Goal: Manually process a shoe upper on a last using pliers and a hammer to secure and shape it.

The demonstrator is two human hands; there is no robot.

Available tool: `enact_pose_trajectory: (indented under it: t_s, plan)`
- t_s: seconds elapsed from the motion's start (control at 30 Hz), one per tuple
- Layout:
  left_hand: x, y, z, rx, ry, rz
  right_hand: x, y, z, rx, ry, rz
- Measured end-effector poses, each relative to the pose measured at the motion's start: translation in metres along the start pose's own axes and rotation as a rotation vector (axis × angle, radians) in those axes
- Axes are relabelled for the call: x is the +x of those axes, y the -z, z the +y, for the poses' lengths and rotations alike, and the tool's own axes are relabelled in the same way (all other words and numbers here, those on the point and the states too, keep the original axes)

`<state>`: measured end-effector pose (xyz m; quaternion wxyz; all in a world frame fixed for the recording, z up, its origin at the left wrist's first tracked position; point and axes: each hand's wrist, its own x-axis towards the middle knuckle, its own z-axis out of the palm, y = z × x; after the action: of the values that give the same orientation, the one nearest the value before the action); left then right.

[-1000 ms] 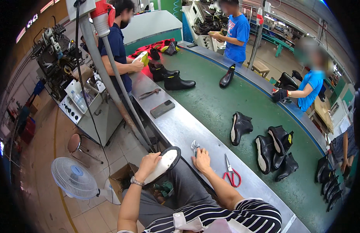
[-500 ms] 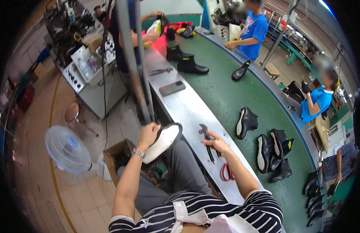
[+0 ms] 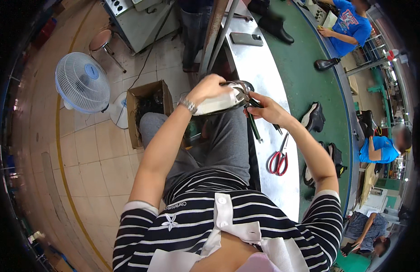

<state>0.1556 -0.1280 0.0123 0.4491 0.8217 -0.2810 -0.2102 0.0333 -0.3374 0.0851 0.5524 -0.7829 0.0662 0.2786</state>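
Above my lap, my left hand is closed around a black shoe whose white underside is turned up. In my right hand is a pair of dark-handled pincers. Its jaws meet the toe end of the shoe; whether they bite on the edge I cannot make out. Scissors with red handles lie on the metal ledge, just below my right hand.
A dark phone rests farther up the ledge. Black shoes stand on the green belt to the right. Left of my knees are a cardboard box and a fan. Co-workers sit or stand beyond the belt.
My right hand has brought the pincers from above the ledge leftward to the shoe. The left hand has tilted the shoe flatter. My view has swung downward.
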Motion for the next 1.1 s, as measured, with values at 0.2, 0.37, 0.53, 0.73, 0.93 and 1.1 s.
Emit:
enact_pose_trajectory:
  t_s: [0.2,0.37,0.53,0.73,0.93,1.1]
  plan:
    - [-0.071,-0.054,0.042,0.486,-0.113,0.269,0.003,-0.005,-0.037,-0.201,-0.186,-0.175]
    - [-0.075,-0.063,0.039,0.438,-0.164,0.434,-0.010,-0.036,0.020,-0.169,0.063,0.121]
    - [-0.079,-0.065,0.032,0.493,-0.285,0.467,-0.016,-0.025,0.021,-0.524,0.225,0.193]
    - [-0.081,-0.071,0.010,0.709,-0.340,0.501,-0.010,0.006,-0.054,-1.104,0.269,-0.045]
    - [-0.075,-0.075,0.011,0.847,-0.402,0.459,0.015,-0.017,-0.022,-0.751,-0.008,0.158]
    - [-0.076,-0.078,0.011,0.807,-0.369,0.516,0.008,-0.018,-0.025,-0.265,0.383,0.479]
